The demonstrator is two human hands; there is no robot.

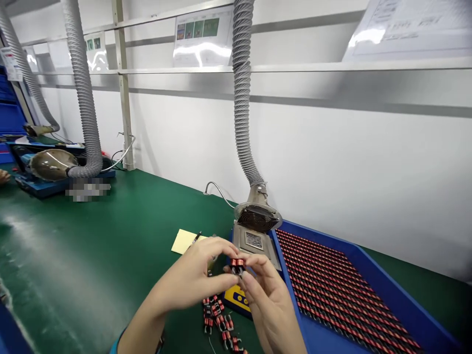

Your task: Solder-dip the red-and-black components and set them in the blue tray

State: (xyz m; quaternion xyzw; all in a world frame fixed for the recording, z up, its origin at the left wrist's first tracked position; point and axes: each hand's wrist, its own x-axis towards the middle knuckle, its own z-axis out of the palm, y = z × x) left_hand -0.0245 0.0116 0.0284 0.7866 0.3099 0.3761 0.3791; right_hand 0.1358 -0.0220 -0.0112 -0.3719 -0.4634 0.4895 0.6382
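Between my two hands is a small copper-wound coil (237,265) with a black body. My left hand (201,270) pinches it from the left with thumb and fingers. From the right, my right hand (267,290) grips the same coil, its fingertips meeting those of the left. Several loose coils (221,319) lie on the green table below my hands. Partly hidden behind my hands is a blue and yellow device (236,297) with a metal plate (254,240) on top.
At the right stands a blue tray (317,339) filled with rows of coils. A fume hood (258,216) on a grey hose (242,98) hangs over the plate. Yellow paper (182,241) and a pen (195,238) lie left. Another hooded station (53,164) stands far left, near another person's hand (4,177).
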